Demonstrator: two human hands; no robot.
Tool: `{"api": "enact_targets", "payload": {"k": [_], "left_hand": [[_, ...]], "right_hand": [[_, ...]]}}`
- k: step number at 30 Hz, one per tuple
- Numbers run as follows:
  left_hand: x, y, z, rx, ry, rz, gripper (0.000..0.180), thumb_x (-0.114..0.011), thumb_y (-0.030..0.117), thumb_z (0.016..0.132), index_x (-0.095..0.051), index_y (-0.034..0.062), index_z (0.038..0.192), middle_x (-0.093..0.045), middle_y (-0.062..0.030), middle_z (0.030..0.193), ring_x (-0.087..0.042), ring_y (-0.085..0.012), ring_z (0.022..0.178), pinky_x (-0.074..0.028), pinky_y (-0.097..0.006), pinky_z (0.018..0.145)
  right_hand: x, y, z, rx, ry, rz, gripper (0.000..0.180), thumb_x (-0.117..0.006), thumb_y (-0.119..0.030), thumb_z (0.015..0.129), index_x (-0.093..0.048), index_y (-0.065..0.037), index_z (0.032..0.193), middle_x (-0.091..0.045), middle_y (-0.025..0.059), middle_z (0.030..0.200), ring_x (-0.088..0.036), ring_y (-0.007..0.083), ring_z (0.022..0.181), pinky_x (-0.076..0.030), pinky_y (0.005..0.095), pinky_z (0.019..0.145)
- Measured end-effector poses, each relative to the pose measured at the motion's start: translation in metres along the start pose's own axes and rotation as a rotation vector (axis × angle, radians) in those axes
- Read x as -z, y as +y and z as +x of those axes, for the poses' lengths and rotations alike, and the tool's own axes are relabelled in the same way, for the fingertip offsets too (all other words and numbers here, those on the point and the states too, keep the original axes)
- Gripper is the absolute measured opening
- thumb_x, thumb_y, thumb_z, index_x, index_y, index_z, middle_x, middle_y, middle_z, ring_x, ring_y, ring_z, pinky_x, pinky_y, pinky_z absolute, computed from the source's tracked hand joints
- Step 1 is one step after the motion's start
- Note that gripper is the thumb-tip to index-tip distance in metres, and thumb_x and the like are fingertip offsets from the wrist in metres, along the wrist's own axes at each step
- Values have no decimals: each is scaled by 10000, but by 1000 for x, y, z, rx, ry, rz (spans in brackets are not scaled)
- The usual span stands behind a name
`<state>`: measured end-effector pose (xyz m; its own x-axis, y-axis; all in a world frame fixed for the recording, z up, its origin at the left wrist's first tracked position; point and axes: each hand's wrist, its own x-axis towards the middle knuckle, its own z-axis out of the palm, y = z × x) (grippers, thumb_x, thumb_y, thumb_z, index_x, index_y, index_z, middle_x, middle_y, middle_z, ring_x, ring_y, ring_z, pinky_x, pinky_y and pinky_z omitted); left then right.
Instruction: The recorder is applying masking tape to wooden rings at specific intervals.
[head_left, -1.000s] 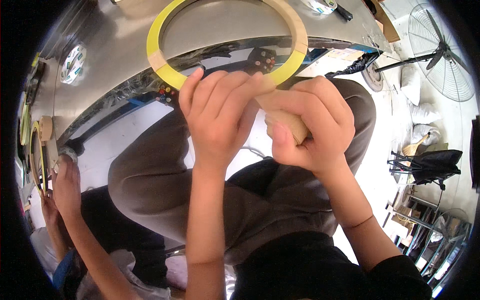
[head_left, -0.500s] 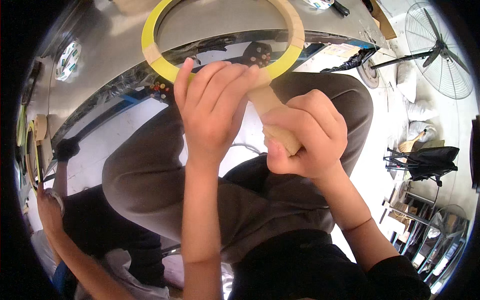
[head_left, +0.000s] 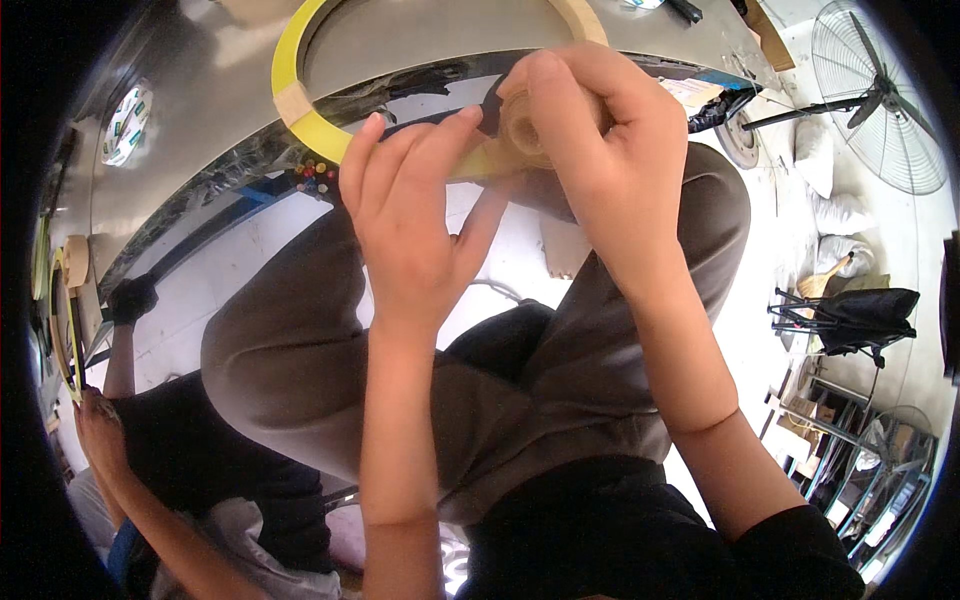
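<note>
A yellow ring (head_left: 318, 136) with tan bands of tape around it juts over the near edge of the metal table. My left hand (head_left: 412, 215) holds its near side, thumb below and fingers above, with the fingertips spread. In my right hand (head_left: 618, 150) is a roll of tan tape (head_left: 522, 125), its hollow core turned towards me. The roll is right at the near-right part of the ring and hides that stretch together with my fingers. I cannot make out whether a strip of tape runs between roll and ring.
The metal table (head_left: 215, 75) carries a round white printed label or roll (head_left: 128, 125) at left. To the left, a co-worker's hand (head_left: 100, 425) holds another ring (head_left: 68, 330). At right are a standing fan (head_left: 875, 90), a folded black chair (head_left: 850, 318) and a shelf rack (head_left: 850, 455).
My right hand has moved up with the tape roll, from below the ring to over its near-right side. The stretched strip seen before no longer shows. My left fingers have spread somewhat.
</note>
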<state>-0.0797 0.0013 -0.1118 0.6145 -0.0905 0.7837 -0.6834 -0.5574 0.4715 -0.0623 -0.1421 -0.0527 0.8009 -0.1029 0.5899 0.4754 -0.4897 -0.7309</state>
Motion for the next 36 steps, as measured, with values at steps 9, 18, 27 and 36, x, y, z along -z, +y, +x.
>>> {"api": "enact_targets", "payload": {"k": [9,18,27,36], "left_hand": [[-2,-1,-6,-1,0,82,535,-786,151,745,-559,50,1219,-663,-69,1057,-605,-230,986,-300,-456,1096],[-4,4,-6,3,43,94,494,-810,149,750,-536,48,1148,-645,-83,1035,-602,-232,1000,-303,-471,1093],[8,21,-12,1,93,473,391,-730,90,793,-546,68,1137,-596,-68,1061,-536,-262,1025,-366,-423,979],[-41,8,-24,1130,254,-1592,327,-519,285,991,-538,29,1194,-613,-104,1123,-556,-224,1050,-420,-386,951]], "right_hand": [[-11,-1,14,-37,-105,-242,367,-597,-395,809,-714,-70,689,-636,156,640,-642,363,637,-520,435,600],[-13,2,38,108,-317,-400,267,-548,-193,883,-593,32,1021,-583,186,605,-591,433,598,-477,482,567],[-25,24,40,234,-298,-626,454,-459,-351,862,-672,-37,613,-647,186,633,-647,380,602,-531,486,594],[-32,10,42,9,-302,-549,425,-451,-324,824,-715,-33,662,-673,197,678,-684,357,666,-551,463,645]]}}
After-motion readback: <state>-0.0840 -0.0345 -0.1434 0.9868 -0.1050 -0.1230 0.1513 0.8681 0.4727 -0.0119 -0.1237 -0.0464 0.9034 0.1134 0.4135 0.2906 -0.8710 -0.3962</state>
